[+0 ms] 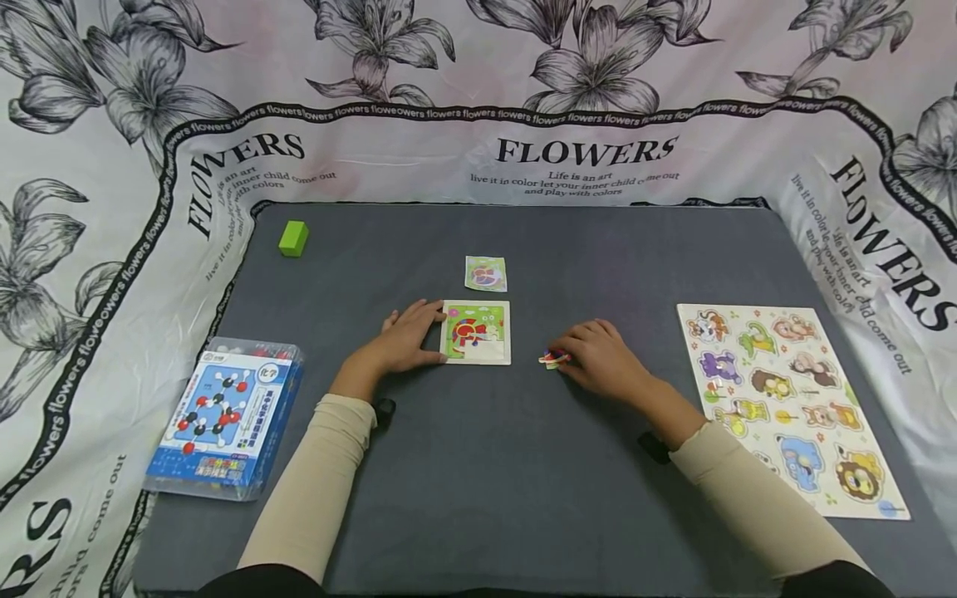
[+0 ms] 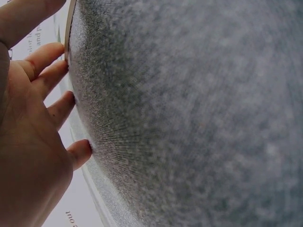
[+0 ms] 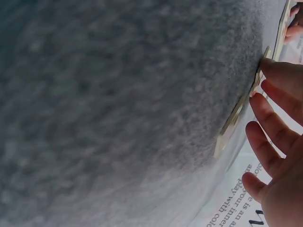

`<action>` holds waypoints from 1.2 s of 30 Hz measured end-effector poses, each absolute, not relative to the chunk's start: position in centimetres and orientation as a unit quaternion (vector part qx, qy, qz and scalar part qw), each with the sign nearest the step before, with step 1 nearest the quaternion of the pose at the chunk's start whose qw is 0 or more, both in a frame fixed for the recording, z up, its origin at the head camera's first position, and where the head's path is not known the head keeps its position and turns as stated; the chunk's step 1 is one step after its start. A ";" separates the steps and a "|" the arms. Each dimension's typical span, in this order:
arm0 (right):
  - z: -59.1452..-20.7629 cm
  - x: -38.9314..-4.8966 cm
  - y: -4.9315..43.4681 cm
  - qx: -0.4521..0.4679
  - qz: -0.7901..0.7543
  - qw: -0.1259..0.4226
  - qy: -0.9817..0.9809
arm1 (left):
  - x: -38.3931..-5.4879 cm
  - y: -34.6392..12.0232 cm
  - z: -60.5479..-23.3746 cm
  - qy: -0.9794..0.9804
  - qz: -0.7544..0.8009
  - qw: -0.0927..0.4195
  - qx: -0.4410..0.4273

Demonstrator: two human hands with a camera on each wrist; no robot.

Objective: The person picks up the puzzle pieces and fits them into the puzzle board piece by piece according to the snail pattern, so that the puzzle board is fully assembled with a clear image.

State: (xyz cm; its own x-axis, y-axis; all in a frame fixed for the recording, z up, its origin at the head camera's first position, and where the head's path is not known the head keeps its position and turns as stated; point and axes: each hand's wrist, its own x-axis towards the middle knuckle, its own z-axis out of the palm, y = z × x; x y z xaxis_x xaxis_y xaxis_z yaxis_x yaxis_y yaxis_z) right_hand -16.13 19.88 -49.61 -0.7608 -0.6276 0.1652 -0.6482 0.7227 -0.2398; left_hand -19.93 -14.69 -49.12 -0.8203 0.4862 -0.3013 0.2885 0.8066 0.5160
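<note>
A small square puzzle board (image 1: 493, 352) with a red figure on a green picture lies at the middle of the grey table. My left hand (image 1: 407, 339) rests at the board's left side, thumb near the lower corner and fingers near the upper one. In the left wrist view its fingers (image 2: 56, 75) are spread, some at the board's thin edge. To the right, my right hand (image 1: 598, 357) pinches a small colourful puzzle piece (image 1: 553, 360) low at the table. The right wrist view shows thin pieces (image 3: 229, 127) by the fingertips; how many is partly hidden.
Behind the board lies a small picture card (image 1: 486, 274). A green block (image 1: 294, 238) stands at the back left. A boxed molecule-model set (image 1: 224, 419) is at the left, and a large animal puzzle board (image 1: 792, 399) lies at the right, partly under the right sleeve.
</note>
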 end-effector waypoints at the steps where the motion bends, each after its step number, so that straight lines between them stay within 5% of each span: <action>1: -49.6 -16.2 19.7 0.344 0.145 0.037 -0.927 | -19.9 -14.7 -49.1 0.926 0.230 0.214 0.211; 36: -49.8 -18.1 9.2 0.394 0.077 0.079 -0.912 | -19.9 -14.8 -49.0 0.925 0.233 0.216 0.208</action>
